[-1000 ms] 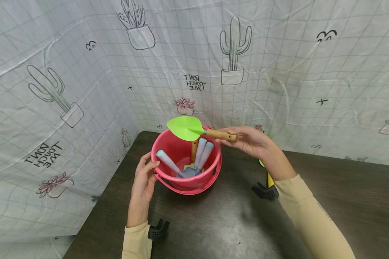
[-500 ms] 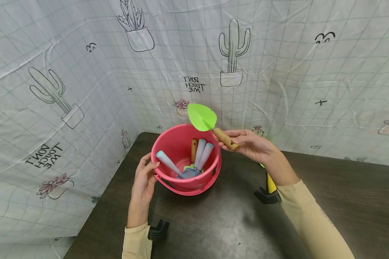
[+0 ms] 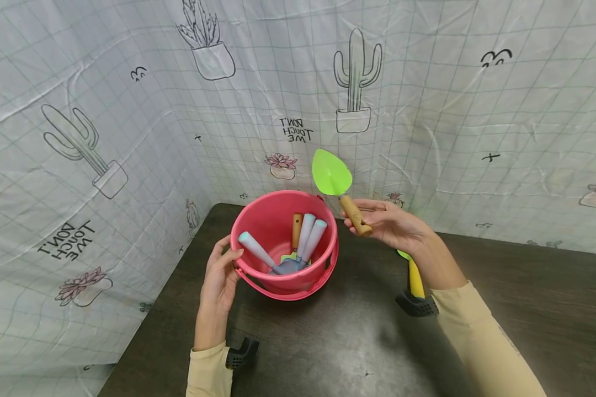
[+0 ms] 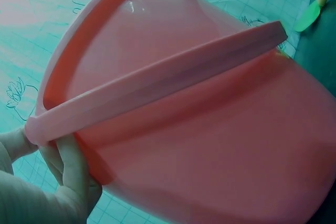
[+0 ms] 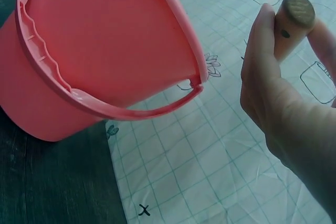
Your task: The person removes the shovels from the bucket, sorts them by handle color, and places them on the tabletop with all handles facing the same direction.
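My left hand (image 3: 221, 275) grips the left rim of a pink bucket (image 3: 288, 285), thumb over the edge. In the left wrist view the bucket's handle (image 4: 157, 85) slants across its side above my fingers. My right hand (image 3: 392, 223) holds a small garden trowel (image 3: 331, 172) by its wooden handle, just right of the bucket. Its bright green leaf-shaped blade points up and slightly left. The right wrist view shows the handle's butt end (image 5: 298, 10) between fingers and thumb. Inside the bucket stand several tools, among them a grey-handled one (image 3: 258, 248) and a wooden-handled one (image 3: 297, 231).
A yellow-handled tool (image 3: 415, 278) with a green end lies on the dark wooden table (image 3: 328, 353), partly behind my right forearm. White grid-patterned cloth (image 3: 427, 110) printed with cacti hangs behind the table and along its left side.
My right hand has swung the trowel from lying across above the bucket to nearly upright, and shifted it right, off the rim. My left hand and the bucket have barely moved.
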Action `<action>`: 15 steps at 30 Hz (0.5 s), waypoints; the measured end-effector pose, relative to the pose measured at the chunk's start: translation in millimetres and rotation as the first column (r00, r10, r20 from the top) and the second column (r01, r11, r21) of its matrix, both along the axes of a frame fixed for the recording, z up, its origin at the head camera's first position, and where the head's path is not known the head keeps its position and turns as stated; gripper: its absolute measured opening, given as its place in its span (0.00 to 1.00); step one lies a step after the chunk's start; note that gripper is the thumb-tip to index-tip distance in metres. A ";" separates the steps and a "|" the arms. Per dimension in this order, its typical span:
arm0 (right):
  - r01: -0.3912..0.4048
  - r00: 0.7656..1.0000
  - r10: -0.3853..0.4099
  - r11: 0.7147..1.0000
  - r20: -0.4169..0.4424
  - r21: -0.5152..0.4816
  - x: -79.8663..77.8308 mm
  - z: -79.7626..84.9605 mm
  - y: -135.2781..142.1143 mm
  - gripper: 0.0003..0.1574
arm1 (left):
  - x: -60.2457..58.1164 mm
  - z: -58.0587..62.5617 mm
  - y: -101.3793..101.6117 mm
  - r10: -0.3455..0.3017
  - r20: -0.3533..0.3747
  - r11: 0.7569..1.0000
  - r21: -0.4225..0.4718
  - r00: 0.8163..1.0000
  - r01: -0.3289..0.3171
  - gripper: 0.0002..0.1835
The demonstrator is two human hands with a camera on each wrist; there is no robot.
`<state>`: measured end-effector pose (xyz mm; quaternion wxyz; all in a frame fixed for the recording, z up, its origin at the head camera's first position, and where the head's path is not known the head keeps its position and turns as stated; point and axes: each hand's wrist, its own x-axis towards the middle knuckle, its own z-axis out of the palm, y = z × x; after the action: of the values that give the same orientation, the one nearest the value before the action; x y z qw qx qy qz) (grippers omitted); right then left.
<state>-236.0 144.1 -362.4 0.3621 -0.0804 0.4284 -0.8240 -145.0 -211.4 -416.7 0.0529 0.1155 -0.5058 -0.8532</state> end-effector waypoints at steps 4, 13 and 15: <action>0.027 0.999 -0.027 0.999 -0.018 0.032 2.3 -3.2 7.3 0.35 | 0.9 2.1 0.2 -0.002 0.020 1.000 0.027 1.000 0.002 0.23; 0.001 0.996 -0.002 1.000 -0.084 -0.006 4.7 -13.4 28.9 0.22 | 2.2 7.5 0.8 -0.015 0.033 0.997 0.080 0.999 0.012 0.25; -0.016 0.996 0.014 1.000 -0.087 -0.024 5.2 -15.7 33.1 0.23 | 2.4 7.7 1.3 -0.009 0.034 0.997 0.077 0.999 0.007 0.25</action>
<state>-230.8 177.2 -378.1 0.3482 -0.1237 0.4331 -0.8222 -142.6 -210.1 -409.0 0.0364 0.1300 -0.4737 -0.8703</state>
